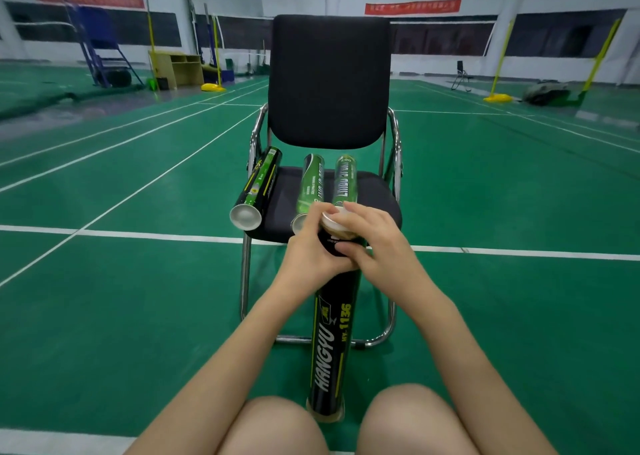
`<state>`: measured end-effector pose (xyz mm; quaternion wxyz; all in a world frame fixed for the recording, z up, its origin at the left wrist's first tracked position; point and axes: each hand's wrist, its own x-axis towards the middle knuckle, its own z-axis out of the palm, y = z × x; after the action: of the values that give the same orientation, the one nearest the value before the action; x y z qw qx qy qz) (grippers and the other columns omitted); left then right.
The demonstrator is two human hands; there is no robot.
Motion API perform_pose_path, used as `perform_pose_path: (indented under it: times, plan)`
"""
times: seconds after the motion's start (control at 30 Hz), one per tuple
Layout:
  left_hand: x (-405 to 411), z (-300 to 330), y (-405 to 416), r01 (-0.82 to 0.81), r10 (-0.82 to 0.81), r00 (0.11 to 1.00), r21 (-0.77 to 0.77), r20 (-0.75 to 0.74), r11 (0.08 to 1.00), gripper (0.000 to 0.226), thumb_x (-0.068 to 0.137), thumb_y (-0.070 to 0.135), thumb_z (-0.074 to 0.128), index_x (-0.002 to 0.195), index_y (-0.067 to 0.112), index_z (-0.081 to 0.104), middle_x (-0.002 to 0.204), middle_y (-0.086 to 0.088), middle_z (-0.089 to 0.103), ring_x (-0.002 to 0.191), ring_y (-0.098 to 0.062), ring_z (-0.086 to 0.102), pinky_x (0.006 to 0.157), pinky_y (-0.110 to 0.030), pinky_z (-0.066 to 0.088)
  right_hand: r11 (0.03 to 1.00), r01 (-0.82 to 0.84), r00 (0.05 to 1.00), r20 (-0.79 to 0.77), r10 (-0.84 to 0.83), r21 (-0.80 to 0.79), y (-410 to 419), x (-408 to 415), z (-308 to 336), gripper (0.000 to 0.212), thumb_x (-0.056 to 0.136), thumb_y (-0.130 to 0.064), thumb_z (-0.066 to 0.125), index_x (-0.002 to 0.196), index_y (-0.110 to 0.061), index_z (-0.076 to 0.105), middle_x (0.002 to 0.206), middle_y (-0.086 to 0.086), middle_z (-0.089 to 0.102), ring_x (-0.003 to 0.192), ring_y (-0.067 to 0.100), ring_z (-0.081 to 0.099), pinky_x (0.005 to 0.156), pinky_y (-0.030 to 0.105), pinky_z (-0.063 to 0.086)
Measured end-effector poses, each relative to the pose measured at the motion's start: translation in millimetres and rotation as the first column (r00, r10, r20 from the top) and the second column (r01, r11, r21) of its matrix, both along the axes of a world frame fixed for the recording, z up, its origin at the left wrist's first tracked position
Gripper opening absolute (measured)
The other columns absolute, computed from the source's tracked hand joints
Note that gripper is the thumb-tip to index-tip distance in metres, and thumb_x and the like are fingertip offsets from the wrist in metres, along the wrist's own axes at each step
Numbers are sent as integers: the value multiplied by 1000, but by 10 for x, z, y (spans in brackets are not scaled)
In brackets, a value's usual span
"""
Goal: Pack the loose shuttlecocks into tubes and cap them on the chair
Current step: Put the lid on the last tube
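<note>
Gripping the black tube point(333, 333) near its top, left hand point(309, 247) (fingers wrapped), right hand point(372, 238) pinching the cap point(330, 220).

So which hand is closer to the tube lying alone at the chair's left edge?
Left. The left hand sits just right of that tube; the right hand is farther right.

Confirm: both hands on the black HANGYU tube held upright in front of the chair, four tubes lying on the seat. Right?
Not quite. The head view shows three tubes lying on the chair seat, not four: a black tube at the left edge and two green tubes side by side. The rest holds: the left hand and right hand are both on the top of the upright black HANGYU tube.
</note>
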<state>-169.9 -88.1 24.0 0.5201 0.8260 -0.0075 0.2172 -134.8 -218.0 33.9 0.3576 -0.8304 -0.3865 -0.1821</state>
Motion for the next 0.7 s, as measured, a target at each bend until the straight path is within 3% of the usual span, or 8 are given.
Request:
perform_pose_path:
  times: [0.2, 0.33, 0.4, 0.5, 0.57, 0.63, 0.7]
  plan:
    - [28, -67, 20, 5, -6, 1000, -30, -30, 1000, 47, 62, 18, 77, 95, 37, 49, 84, 6, 65, 81, -12, 63, 74, -34, 55, 1000, 4, 999, -50, -4, 0, 47, 58, -70, 33, 87, -11, 60, 118, -22, 62, 144, 5, 41, 130, 24, 35, 104, 25, 23]
    - [35, -82, 42, 47, -55, 996, -120, -64, 992, 58, 49, 35, 76, 99, 43, 47, 98, 4, 66, 94, -19, 64, 84, -44, 53, 969, -7, 974, -219, 63, 246, 32, 37, -92, 51, 81, -20, 70, 127, -27, 49, 139, -13, 39, 131, 9, 36, 110, 34, 30]
    - [31, -67, 44, 78, -87, 994, -142, -61, 987, 63, 48, 38, 77, 103, 47, 46, 104, 5, 65, 97, -19, 63, 87, -45, 53, 951, -11, 957, -273, 100, 309, 11, 17, -88, 55, 78, -23, 73, 125, -31, 47, 132, -21, 42, 124, 6, 43, 106, 38, 37]
    - [16, -57, 43, 125, -128, 992, -144, -12, 982, 73, 51, 35, 78, 114, 50, 44, 110, 6, 65, 102, -18, 63, 90, -45, 51, 908, -62, 888, -392, 239, 415, -14, -34, -108, 49, 78, -25, 69, 117, -43, 46, 126, -17, 51, 114, 10, 53, 97, 43, 46]
    - [3, -61, 44, 168, -166, 986, -158, 26, 973, 79, 54, 30, 78, 121, 49, 40, 115, 3, 63, 105, -18, 62, 92, -45, 51, 893, -84, 882, -384, 272, 441, -32, -47, -132, 46, 80, -26, 67, 116, -45, 45, 129, -23, 47, 117, 12, 52, 96, 39, 47]
    - [-18, -62, 35, 200, -191, 979, -157, 69, 967, 81, 57, 28, 78, 125, 48, 37, 119, 2, 59, 108, -15, 60, 95, -39, 49, 882, -94, 896, -348, 278, 463, -28, -62, -136, 45, 83, -21, 66, 115, -43, 44, 131, -30, 42, 118, 12, 51, 93, 32, 48]
    - [-48, -45, 14, 215, -204, 974, -108, 101, 971, 79, 63, 26, 77, 126, 49, 35, 125, 7, 53, 113, -7, 55, 96, -27, 45, 861, -84, 912, -308, 269, 501, -15, -72, -128, 44, 84, -16, 66, 114, -40, 44, 130, -24, 44, 114, 16, 53, 91, 32, 49]
